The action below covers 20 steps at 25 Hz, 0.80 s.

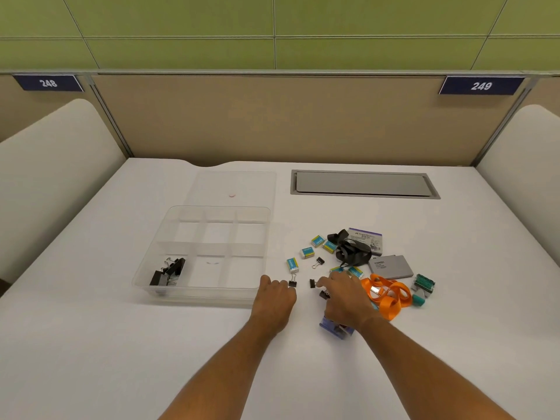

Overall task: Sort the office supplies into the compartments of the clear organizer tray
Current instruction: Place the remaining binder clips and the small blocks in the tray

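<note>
Landmark for these notes: the clear organizer tray (pixel 169 291), sitting on the white table (pixel 91 344).

Tray's near-left compartment holds a cluster of large black binder clips (pixel 168 272); every other compartment reads empty to me. My guess is clips are being gathered first, one kind per cell, which is why both hands are working clips now.

Left hand (pixel 274 297) lies just right of the tray's near-right corner, fingers curled down onto a small binder clip (pixel 292 281). Fingertips touch or nearly touch it; I cannot tell whether the pinch is closed on it yet.

Right hand (pixel 344 295), further right of the tray, has thumb and forefinger narrowed around another small black clip (pixel 312 283). It looks pinched, though whether the clip is off the table I cannot tell. A further clip (pixel 323 294) sits partly under that palm.

Loose pile, well right of the tray: one more small clip (pixel 318 262), several blue-and-yellow erasers (pixel 292 264), a black lanyard (pixel 348 248), an orange lanyard (pixel 386 295), a grey case (pixel 391 266), green staple boxes (pixel 424 283). A purple packet (pixel 333 327) lies beneath the right wrist.

Clips being nearest the tray, taking them two-handed keeps each carry short. Most of the sorting remains.
</note>
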Motion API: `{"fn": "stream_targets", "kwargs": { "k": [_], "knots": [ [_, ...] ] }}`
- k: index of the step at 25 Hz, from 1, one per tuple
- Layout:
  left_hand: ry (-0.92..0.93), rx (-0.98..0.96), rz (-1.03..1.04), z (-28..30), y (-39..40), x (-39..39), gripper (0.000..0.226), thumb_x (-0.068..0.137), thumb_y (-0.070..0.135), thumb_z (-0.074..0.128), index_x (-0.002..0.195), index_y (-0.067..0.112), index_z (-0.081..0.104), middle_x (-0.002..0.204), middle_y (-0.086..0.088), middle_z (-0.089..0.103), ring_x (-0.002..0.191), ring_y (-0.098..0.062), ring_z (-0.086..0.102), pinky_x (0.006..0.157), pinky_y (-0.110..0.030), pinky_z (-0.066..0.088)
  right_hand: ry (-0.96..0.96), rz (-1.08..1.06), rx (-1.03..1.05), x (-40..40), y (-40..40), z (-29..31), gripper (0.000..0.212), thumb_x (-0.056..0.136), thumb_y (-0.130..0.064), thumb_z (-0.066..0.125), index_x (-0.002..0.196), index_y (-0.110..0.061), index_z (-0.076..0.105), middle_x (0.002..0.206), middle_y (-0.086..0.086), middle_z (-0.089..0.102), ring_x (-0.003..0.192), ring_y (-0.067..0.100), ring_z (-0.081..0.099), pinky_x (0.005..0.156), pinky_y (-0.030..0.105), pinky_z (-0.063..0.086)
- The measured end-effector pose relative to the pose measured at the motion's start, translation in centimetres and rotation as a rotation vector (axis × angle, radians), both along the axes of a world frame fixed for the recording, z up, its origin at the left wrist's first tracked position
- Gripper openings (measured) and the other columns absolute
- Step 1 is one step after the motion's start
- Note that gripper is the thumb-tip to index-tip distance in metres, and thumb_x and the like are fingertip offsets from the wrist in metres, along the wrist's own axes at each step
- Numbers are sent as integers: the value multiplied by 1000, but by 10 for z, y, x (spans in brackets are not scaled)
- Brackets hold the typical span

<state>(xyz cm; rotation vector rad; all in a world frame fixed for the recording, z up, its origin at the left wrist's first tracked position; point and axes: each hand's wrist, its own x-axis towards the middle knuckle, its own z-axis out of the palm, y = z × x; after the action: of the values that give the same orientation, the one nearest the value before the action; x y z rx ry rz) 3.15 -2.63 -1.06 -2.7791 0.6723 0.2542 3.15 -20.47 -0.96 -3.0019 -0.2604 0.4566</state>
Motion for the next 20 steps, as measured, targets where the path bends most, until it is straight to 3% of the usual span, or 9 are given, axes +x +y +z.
{"fn": "stream_targets", "kwargs": {
  "k": [6, 11, 15, 20],
  "knots": [
    [-57, -95, -48, 1, 0, 4, 19, 89, 22, 48, 93, 10, 63, 90, -11, 59, 80, -27, 54, 80, -41, 30, -22, 45, -46, 4, 4, -2, 36, 91, -31, 54, 125, -19, 55, 122, 8, 56, 110, 23, 54, 93, 35, 44],
    [-44, -260, 30, 3, 0, 12, 25, 89, 25, 45, 96, 8, 61, 96, -12, 58, 69, -21, 46, 68, -35, 31, -1, 31, 4, 9, 12, 1, 25, 94, -21, 52, 114, -11, 60, 111, 10, 57, 97, 22, 59, 78, 30, 48],
    [22, -382, 124, 6, -2, 15, 27, 91, 23, 44, 109, 7, 57, 105, -11, 57, 79, -20, 52, 64, -29, 39, -13, 19, 37, 10, 9, 7, 22, 92, -24, 52, 107, -11, 62, 105, 9, 61, 95, 22, 59, 79, 31, 49],
    [45, -385, 140, 5, -7, 19, 29, 95, 21, 41, 118, 7, 53, 113, -12, 57, 89, -23, 58, 68, -30, 41, 31, 1, 107, 13, 2, 3, 19, 91, -22, 55, 107, -14, 63, 109, 9, 60, 97, 21, 59, 83, 30, 51]
  ]
}}
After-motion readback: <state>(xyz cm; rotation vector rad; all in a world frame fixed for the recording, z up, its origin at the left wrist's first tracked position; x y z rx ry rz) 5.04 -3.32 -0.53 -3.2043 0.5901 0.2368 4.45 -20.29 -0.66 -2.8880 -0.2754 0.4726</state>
